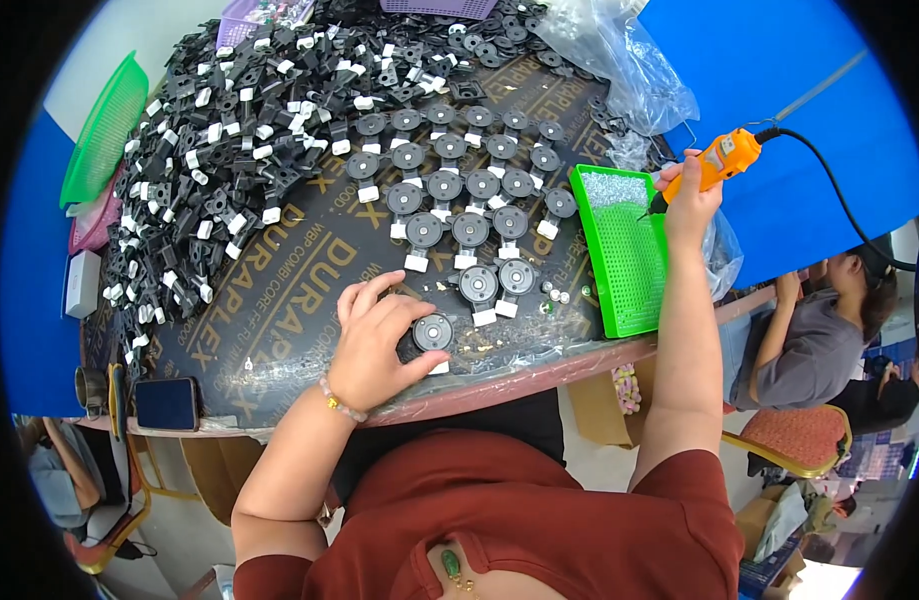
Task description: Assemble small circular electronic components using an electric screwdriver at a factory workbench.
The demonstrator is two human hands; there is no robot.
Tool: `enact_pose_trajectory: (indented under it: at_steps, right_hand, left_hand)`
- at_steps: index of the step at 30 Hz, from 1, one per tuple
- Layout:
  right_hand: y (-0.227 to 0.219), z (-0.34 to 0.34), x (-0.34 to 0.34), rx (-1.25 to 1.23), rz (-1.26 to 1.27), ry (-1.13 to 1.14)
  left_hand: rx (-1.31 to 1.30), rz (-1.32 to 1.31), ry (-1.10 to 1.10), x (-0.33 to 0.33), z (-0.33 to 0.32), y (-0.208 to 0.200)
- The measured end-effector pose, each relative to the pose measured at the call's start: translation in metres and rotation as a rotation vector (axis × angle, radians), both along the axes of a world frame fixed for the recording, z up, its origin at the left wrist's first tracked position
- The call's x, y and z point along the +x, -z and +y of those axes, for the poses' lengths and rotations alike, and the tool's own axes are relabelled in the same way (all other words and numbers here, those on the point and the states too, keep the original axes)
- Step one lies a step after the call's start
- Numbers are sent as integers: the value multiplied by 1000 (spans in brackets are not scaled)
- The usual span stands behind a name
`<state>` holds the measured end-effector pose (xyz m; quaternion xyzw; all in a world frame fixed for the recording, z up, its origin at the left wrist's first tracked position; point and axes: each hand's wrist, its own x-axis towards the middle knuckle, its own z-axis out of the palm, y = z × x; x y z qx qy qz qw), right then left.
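- The left hand point(374, 335) rests on the dark board point(279, 330) near its front edge, fingers curled loosely over a round black part point(433, 332) with a white tab; the thumb and fingertips touch its left side and steady it rather than enclose it
- The right hand point(687, 195) is stretched out to the right and is wrapped tight around an orange electric screwdriver point(724, 158), whose black cord point(849, 200) trails off to the right across the blue surface point(779, 90)
- The screwdriver's tip points down and to the left, over the upper right part of a bright green tray point(624, 270); small silvery screws point(616, 190) lie heaped at the far end of that tray
- Rows of the same round black parts point(459, 190) lie side by side on the board between the two hands, each with a white tab
- A large loose heap of black and white pieces point(239, 130) covers the far left of the board
- A few small screws point(557, 292) lie loose on the board just left of the tray
- A dark phone point(167, 403) lies at the near left corner
- A green mesh basket point(104, 130) leans at the far left
- A clear plastic bag point(619, 60) lies beyond the tray
- Another person point(819, 330) sits off to the right
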<state>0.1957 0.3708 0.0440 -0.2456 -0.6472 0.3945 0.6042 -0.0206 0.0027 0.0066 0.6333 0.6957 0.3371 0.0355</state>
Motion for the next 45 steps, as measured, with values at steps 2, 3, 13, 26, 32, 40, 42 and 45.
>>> enact_pose_trajectory:
  at_steps: [2,3,13,26,32,40,42,45]
  right_hand:
    - [1,1,1,-21,-11,0]
    - [0,1,1,-22,-11,-3]
    - [-42,-73,-13,76,208,-283]
    - [-11,-237,-90,-133,84,-1025]
    - [-5,-241,-93,-179,83,-987]
    - [-3,-243,-95,-110,89,-1024]
    - [-3,-246,-93,-162,72,-1013]
    - [-5,-247,-91,-194,-17,-1022]
  left_hand:
    - [-3,1,2,0,0,0]
    - [-4,1,7,-1,0,0]
    - [-35,-11,27,-2,0,-1]
    - [21,-36,22,-4,-2,2]
    - [32,-36,22,-4,-2,3]
    - [39,-32,22,-4,-3,4]
    - [38,-37,25,-4,-3,5]
    - [45,-38,28,-4,-2,6]
